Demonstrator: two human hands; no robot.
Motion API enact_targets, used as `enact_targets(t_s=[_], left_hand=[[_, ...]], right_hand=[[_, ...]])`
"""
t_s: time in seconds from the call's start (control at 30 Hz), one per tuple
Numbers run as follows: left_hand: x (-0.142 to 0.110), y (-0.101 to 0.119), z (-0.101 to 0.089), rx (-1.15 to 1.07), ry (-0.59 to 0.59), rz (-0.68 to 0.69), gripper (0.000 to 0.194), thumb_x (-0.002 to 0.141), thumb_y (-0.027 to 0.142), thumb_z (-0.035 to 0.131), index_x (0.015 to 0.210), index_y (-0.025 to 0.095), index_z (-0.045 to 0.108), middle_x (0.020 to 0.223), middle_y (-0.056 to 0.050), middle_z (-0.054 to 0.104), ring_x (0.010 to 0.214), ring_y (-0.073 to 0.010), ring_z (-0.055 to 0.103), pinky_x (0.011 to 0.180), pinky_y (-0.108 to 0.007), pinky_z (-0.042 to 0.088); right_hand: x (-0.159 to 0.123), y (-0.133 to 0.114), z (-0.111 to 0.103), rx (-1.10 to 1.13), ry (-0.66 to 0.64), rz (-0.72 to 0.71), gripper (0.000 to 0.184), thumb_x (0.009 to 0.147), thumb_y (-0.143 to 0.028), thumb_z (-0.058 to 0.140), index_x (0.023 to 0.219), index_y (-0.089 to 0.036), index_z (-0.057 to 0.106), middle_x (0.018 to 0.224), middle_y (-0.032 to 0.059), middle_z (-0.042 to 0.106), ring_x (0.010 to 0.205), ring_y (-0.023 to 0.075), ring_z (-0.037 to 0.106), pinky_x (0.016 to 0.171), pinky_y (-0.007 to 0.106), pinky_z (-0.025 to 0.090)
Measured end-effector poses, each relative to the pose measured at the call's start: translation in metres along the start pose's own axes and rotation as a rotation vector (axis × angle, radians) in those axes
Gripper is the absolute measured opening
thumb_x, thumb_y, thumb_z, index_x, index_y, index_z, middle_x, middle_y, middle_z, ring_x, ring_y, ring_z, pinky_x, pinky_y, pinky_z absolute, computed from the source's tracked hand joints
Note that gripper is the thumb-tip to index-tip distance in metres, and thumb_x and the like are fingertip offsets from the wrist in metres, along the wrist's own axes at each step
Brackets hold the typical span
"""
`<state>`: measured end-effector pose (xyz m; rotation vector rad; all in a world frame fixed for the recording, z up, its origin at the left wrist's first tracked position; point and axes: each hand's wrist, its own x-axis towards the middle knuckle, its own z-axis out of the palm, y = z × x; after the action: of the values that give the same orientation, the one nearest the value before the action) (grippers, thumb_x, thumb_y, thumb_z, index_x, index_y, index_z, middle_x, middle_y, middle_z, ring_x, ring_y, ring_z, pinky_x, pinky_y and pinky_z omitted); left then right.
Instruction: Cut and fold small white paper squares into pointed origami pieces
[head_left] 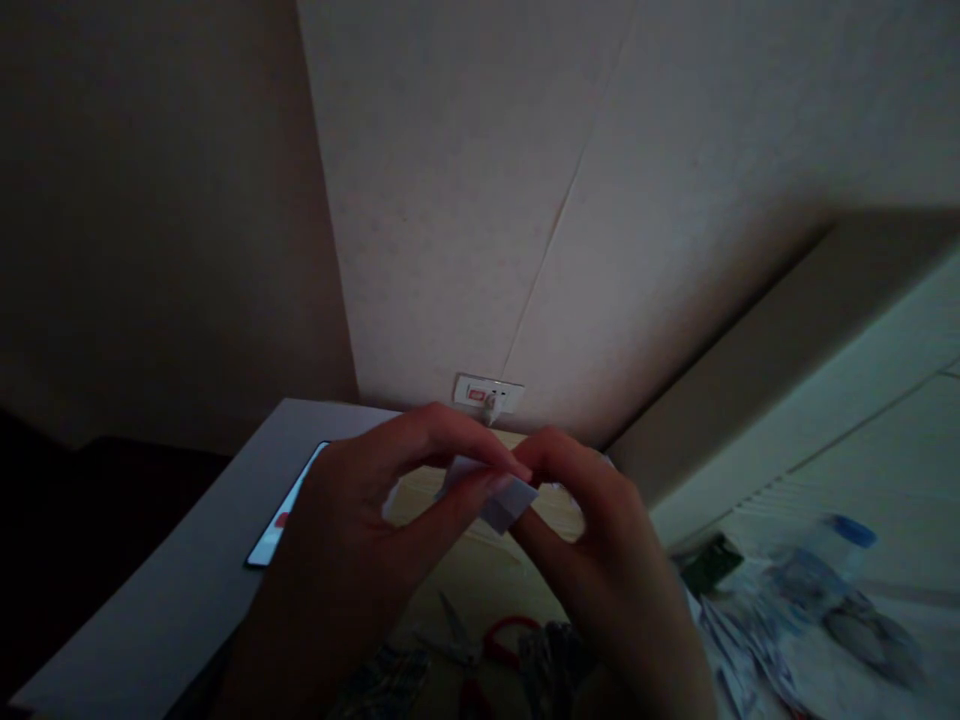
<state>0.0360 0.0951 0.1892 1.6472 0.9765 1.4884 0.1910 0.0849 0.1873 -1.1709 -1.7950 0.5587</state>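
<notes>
Between both hands is a small folded piece of white paper (504, 507), held up above the wooden tabletop (480, 570). My left hand (390, 500) pinches it between thumb and index finger. From the other side, my right hand (592, 510) has its thumb and index finger closed at the paper's right edge, close to the left fingertips. Below the hands lie scissors (506, 640) with red handles and spread blades, partly hidden by dark checked fabric (555, 660).
To the left a lit phone (289, 515) rests on a large white sheet (187, 570). A wall socket (489, 392) with a plug is straight ahead. At right are a clear bottle with a blue cap (853, 530), a green packet (712, 563) and crumpled papers (739, 650).
</notes>
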Motion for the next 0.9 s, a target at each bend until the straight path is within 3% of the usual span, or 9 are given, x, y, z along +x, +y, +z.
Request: enact_targets(t_s=[0.2,0.33,0.5,0.77,0.9], left_hand=[[-0.001,0.002,-0.004,0.142,0.039,0.034,0.024,0.081,0.009,0.069,0.077,0.032,0.073,0.074,0.016,0.076,0.070,-0.0063,0.070,0.068,-0.012,0.053],[-0.004,0.000,-0.003,0.214,0.099,0.024,0.020,0.082,0.013,0.072,0.078,0.033,0.073,0.075,0.015,0.077,0.072,-0.0080,0.072,0.067,-0.016,0.054],[-0.002,-0.003,-0.001,0.174,0.067,0.105,0.019,0.083,0.015,0.075,0.083,0.033,0.072,0.078,0.017,0.076,0.073,-0.0045,0.070,0.070,-0.011,0.052],[-0.002,-0.004,-0.001,0.021,0.050,0.051,0.027,0.080,0.009,0.075,0.089,0.034,0.072,0.082,0.019,0.073,0.073,0.0003,0.069,0.070,-0.001,0.051],[-0.001,-0.003,0.002,-0.030,0.106,0.006,0.032,0.077,0.004,0.074,0.089,0.033,0.069,0.083,0.019,0.072,0.072,0.0011,0.070,0.071,0.000,0.053]], right_hand=[[-0.003,-0.003,-0.003,0.026,-0.011,0.002,0.020,0.089,-0.018,0.065,0.069,-0.020,0.064,0.073,-0.0031,0.069,0.073,0.0113,0.065,0.066,0.021,0.046],[-0.006,-0.004,-0.006,0.135,0.033,0.045,0.020,0.093,-0.028,0.062,0.076,-0.022,0.069,0.074,-0.0054,0.073,0.073,0.0110,0.067,0.067,0.021,0.047],[-0.005,-0.005,-0.005,0.149,0.039,0.094,0.012,0.087,-0.027,0.070,0.077,-0.023,0.071,0.072,-0.0060,0.073,0.071,0.0114,0.066,0.067,0.021,0.048],[-0.010,0.000,-0.001,0.188,0.229,0.109,0.017,0.091,-0.025,0.068,0.075,-0.026,0.066,0.069,-0.0081,0.066,0.068,0.0107,0.061,0.063,0.023,0.044],[-0.012,0.002,-0.001,0.195,0.243,0.104,0.017,0.093,-0.025,0.068,0.076,-0.027,0.066,0.069,-0.0082,0.066,0.068,0.0108,0.060,0.063,0.023,0.043]])
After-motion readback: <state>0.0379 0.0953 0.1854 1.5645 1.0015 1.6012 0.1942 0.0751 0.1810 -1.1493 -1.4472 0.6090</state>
